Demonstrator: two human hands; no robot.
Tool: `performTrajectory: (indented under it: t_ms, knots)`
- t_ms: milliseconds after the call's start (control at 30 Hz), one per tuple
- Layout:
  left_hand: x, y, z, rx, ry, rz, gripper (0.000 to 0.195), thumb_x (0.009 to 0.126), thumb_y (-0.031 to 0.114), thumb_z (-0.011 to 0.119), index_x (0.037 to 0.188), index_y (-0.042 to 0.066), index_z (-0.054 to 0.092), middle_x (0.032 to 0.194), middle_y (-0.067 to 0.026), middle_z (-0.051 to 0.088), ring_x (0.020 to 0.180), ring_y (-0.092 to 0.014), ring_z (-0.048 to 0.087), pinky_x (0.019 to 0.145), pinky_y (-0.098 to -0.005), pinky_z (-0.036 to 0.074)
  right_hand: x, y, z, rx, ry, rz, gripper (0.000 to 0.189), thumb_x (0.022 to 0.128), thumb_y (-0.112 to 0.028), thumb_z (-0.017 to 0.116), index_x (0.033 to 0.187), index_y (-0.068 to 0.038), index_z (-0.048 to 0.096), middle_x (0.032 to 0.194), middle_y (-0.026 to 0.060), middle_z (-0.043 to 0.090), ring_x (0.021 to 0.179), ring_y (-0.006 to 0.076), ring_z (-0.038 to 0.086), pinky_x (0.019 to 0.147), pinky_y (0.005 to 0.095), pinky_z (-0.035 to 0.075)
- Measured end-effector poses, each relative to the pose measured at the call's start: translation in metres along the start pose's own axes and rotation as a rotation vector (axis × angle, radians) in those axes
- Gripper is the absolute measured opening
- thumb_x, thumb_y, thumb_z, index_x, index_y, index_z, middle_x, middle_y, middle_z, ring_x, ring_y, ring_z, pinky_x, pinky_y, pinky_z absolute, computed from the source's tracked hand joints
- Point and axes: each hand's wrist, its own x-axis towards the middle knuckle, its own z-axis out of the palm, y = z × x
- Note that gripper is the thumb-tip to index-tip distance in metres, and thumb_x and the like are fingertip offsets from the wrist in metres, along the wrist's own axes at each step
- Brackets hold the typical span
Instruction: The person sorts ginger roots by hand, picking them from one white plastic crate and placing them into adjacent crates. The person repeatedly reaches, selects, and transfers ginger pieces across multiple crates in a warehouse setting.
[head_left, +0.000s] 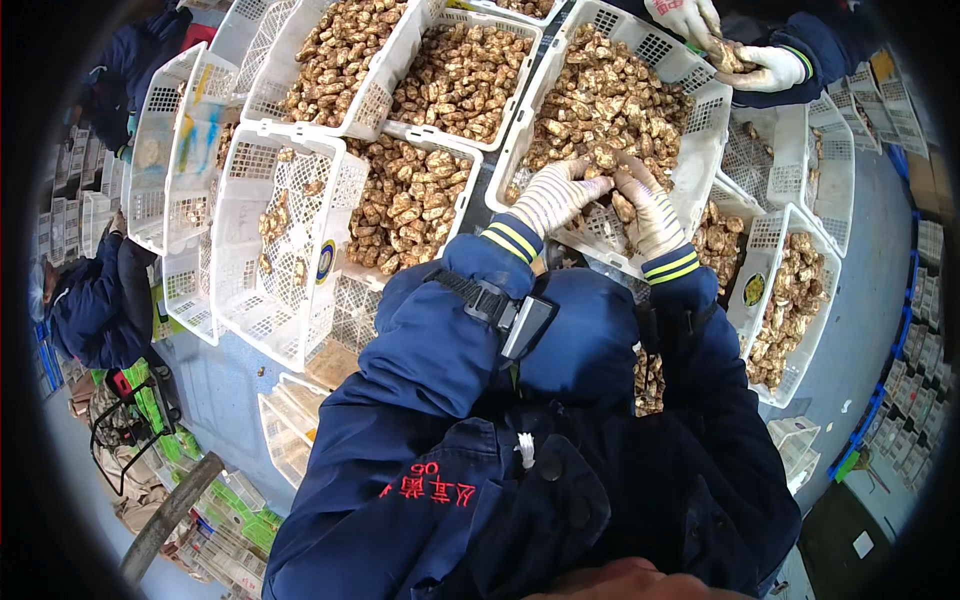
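Note:
My left hand (556, 196), in a striped knit glove, and my gloved right hand (651, 208) meet over the near end of a white plastic crate (694, 161). Their fingertips are closed around a knobby brown-and-cream tuber-like piece (602, 159); its exact kind is unclear. Beyond the hands, a heap of similar pieces (607, 97) fills much of the crate. Under my hands, the crate's perforated floor (606, 225) shows between a few loose pieces. The gloves hide part of the held piece.
At the upper right, another person's gloved hands (769, 69) hold a piece. Filled crates (463, 142) stand left of mine; a nearly bare crate (259, 307) lies farther left. Another filled crate (825, 322) is on the right. A person (101, 307) is at far left.

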Motion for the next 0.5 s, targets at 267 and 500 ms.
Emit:
performTrajectory:
  t_ms: [267,500]
  knots:
    - [0.007,-0.008,-0.009,-0.168,0.034,-0.006,0.041,0.089,0.028,0.068,0.114,-0.003,0.059,0.088,-0.0054,0.066,0.065,-0.01,0.058,0.057,-0.0246,0.048,-0.014,-0.007,0.004,0.175,0.191,0.122,0.045,0.09,-0.037,0.063,0.126,-0.011,0.058,0.116,0.0019,0.061,0.11,0.0139,0.054,0.089,0.0312,0.047]
    - [0.009,-0.015,-0.003,0.369,0.066,0.064,0.057,0.09,0.028,0.067,0.132,-0.005,0.049,0.096,-0.0125,0.068,0.075,-0.014,0.062,0.067,-0.0259,0.052,0.009,-0.009,0.003,-0.227,0.041,-0.063,0.076,0.084,-0.057,0.065,0.139,-0.008,0.047,0.136,0.0078,0.05,0.123,0.0226,0.044,0.104,0.0389,0.036]
